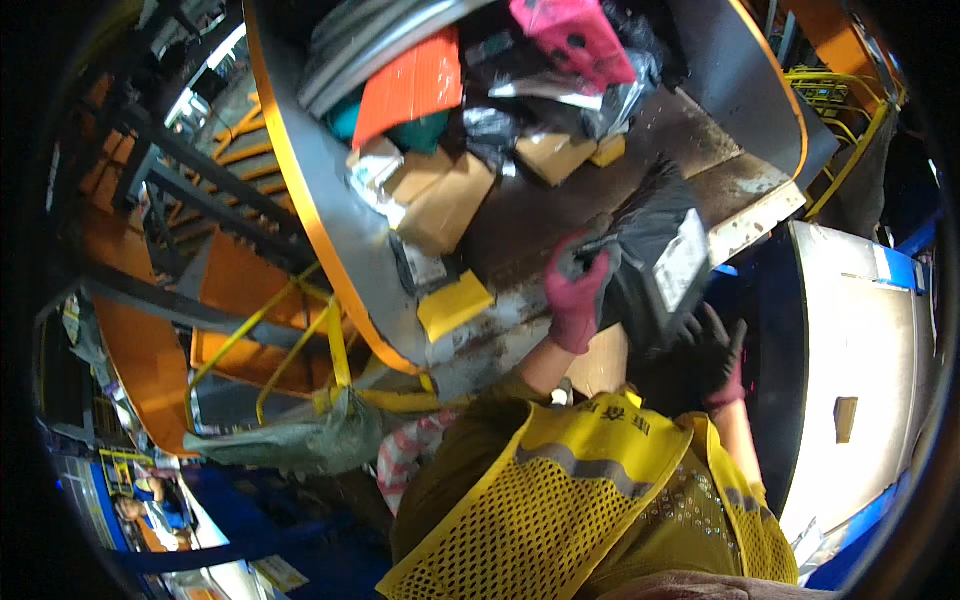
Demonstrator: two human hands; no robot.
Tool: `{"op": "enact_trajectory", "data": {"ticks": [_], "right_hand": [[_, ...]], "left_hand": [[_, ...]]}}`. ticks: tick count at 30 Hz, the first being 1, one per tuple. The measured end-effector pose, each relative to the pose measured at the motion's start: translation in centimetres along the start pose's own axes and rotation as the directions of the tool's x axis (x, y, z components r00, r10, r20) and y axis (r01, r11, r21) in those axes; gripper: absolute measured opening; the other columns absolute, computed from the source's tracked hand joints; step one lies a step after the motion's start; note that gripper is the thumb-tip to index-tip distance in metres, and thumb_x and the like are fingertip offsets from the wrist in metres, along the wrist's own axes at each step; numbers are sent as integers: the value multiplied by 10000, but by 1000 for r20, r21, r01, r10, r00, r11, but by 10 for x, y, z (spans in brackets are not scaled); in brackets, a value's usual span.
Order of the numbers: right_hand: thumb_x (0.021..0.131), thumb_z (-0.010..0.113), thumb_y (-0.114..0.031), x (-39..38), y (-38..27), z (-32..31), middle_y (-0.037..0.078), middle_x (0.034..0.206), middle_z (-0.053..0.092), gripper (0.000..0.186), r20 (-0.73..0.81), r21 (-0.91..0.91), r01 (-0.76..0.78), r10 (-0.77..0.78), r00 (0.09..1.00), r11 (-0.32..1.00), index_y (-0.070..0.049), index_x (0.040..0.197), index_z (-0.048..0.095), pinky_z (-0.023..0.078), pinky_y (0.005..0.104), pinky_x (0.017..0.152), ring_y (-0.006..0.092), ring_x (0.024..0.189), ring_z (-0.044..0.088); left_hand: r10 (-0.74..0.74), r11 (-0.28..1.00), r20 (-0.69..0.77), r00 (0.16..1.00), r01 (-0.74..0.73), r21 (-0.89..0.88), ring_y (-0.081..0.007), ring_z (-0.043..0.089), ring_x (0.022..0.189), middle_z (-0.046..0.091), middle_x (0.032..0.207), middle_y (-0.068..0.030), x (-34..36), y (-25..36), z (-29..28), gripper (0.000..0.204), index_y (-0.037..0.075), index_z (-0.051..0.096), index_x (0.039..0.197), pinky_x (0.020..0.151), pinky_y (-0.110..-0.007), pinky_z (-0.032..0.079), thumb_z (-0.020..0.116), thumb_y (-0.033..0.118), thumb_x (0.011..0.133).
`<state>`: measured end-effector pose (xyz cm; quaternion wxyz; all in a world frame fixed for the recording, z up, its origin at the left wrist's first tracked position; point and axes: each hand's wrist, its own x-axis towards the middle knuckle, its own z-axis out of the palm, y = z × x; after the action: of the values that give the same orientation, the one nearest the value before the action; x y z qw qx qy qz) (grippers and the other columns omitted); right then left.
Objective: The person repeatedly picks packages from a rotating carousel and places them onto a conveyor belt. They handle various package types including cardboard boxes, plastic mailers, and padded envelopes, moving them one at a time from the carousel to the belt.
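My left hand (578, 295), in a pink and grey glove, is closed on the top of a black plastic parcel (640, 280) with a white label. My right hand (718, 355), in a dark and pink glove, has its fingers apart beside the parcel's lower right side. Below the parcel, near my body, part of a cardboard piece (598, 360) shows. Beyond my hands, a chute (340, 260) with an orange edge holds several cardboard boxes (445, 205), dark plastic parcels, an orange package (405, 90), a pink package (570, 35) and a yellow envelope (452, 305).
A pale metal-topped unit (850, 340) stands at the right. Yellow rails (340, 355) and a grey-green sack (300, 440) are at the left, with orange chutes (130, 330) behind. Another person (160, 510) is in the lower left distance.
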<state>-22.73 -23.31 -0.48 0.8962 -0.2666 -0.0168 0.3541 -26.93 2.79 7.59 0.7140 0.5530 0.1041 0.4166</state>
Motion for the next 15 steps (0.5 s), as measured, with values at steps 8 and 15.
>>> {"op": "enact_trajectory", "data": {"ticks": [8, 15], "right_hand": [[834, 614, -161, 7, 18, 22, 76, 1053, 626, 352, -533, -194, 98, -189, 825, 976, -62, 1166, 548, 503, 374, 851, 229, 945, 614], [839, 617, -205, -10, -4, -20, 48, 1052, 621, 280, -465, -145, 327, -356, 811, 934, -51, 1072, 609, 458, 317, 872, 179, 951, 587]], "left_hand": [[109, 427, 563, 819, -550, 718, -344, 474, 1160, 515, 1250, -188, 43, -59, -146, 686, 74, 475, 1292, 970, -449, 370, 740, 376, 737], [-614, -317, -57, 788, -179, 931, -428, 419, 1228, 430, 1357, -206, 39, -41, -249, 1023, 109, 319, 1409, 985, -550, 343, 498, 797, 673]]}}
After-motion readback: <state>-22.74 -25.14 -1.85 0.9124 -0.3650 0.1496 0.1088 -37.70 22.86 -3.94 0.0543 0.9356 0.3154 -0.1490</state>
